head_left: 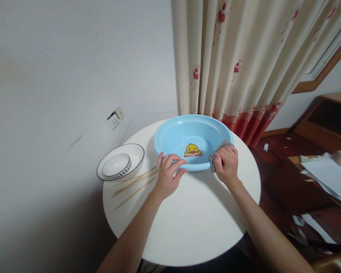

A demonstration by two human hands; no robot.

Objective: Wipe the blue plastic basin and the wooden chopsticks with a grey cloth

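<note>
A pale wall (74, 68) adjoins a cream, red-flowered curtain (244, 57), with a wood-framed window (326, 64) above dark reddish floor (272, 163).

A round white table (199, 220) carries everything, with a light blue basin (166, 138) standing towards its far side. Left of the basin sits a wide white dish (138, 154) (its rim edged with a dark line). Several thin, light-brown chopsticks (130, 184) lie loosely fanned to the basin's near left.
</note>
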